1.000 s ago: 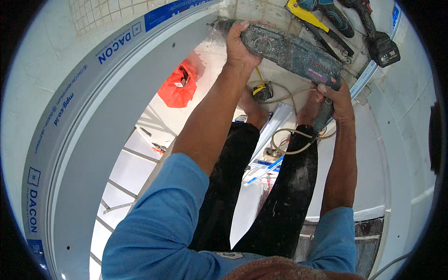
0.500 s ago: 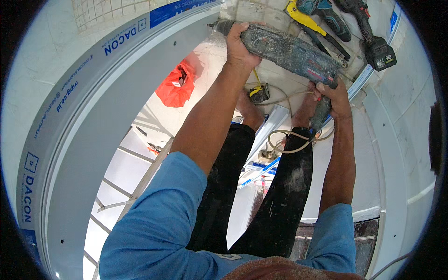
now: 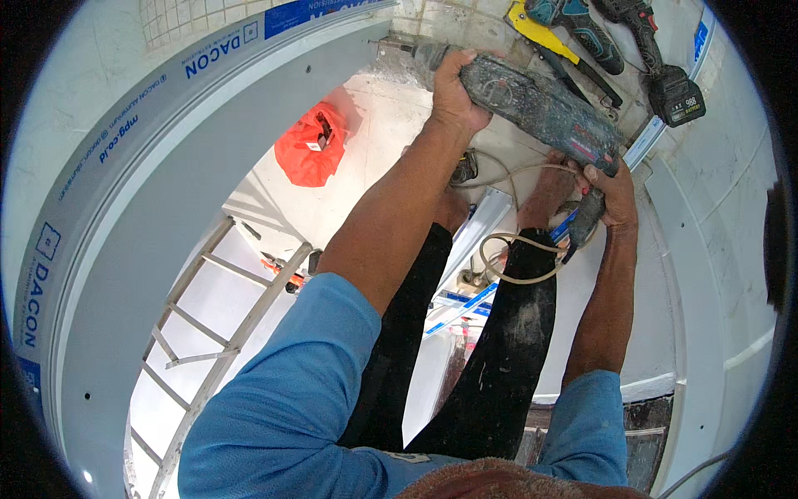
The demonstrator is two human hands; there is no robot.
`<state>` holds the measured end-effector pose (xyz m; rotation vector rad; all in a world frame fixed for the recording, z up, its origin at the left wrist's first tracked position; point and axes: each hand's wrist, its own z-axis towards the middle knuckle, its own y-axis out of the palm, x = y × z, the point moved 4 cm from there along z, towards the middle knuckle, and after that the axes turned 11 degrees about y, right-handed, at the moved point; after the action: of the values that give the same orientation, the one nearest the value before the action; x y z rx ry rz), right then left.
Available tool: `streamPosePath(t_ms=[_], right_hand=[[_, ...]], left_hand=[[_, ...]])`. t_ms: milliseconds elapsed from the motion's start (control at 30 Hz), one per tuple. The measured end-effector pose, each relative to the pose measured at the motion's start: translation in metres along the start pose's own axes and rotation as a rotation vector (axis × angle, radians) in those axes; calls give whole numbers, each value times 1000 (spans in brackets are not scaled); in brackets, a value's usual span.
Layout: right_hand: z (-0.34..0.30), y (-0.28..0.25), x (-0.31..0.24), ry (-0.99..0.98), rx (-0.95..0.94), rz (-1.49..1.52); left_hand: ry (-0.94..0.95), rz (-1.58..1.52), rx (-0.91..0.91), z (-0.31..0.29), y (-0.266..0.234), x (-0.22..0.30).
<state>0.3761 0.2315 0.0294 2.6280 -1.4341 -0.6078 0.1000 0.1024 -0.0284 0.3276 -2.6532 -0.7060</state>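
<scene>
A dusty dark hammer drill (image 3: 540, 104) spans the space between my hands, tilted down to the right. My left hand (image 3: 462, 100) is closed around its front, just behind the chuck. My right hand (image 3: 613, 187) grips the rear handle, whose lower end shows below the fingers. The thin drill bit (image 3: 397, 44) points left, its tip close to the inner face of a grey metal frame (image 3: 270, 112). From here I cannot tell whether the tip touches the frame. A pale power cord (image 3: 497, 270) loops down from the handle past my right leg.
A yellow-and-black tool (image 3: 544, 33), a teal-and-black power tool (image 3: 586, 37) and a black cordless tool (image 3: 673, 91) lie at the far right. Below are a red plastic bag (image 3: 309, 154), a ladder (image 3: 220, 366), a partly hidden tape measure (image 3: 465, 169) and metal profiles (image 3: 478, 229).
Both hands and the hammer drill have shifted right and slightly nearer. More of the bit now shows beside the frame. My left arm now covers part of the tape measure, and more of the ladder shows.
</scene>
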Motion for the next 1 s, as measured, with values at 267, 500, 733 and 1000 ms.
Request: streamPosePath(t_ms=[267, 500, 733, 1000], right_hand=[[-12, -11, 4, -38, 3, 42], [-37, -67, 25, -11, 74, -122], [-93, -50, 55, -39, 294, 259], [-5, 39, -83, -225, 259, 415]], left_hand=[[9, -23, -16, -5, 5, -18], [-67, -45, -43, -26, 24, -61], [-113, 16, -199, -19, 68, -87], [88, 70, -279, 59, 212, 20]])
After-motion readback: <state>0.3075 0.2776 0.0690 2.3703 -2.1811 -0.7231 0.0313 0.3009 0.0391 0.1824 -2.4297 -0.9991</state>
